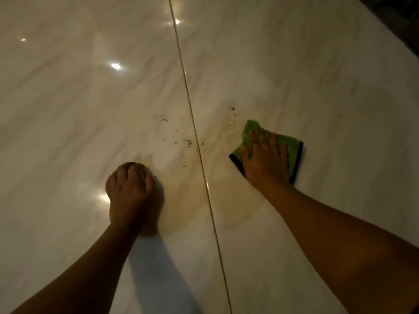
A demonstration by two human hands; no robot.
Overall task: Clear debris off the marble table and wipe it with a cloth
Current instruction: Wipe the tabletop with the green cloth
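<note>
One green cloth, two hands (left hand, right hand), one marble table with one seam, and crumbs in around five little patches, way too tiny to count singly.

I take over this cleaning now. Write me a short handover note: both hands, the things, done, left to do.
Left hand: fingers curled, resting on the marble table, nothing visible in it.
Right hand: flat, pressing the green cloth.
Crumbs lie left of the cloth, on both sides of the seam, with a brownish smear.
Done: nothing finished. To do: clear crumbs, wipe smear.
</note>
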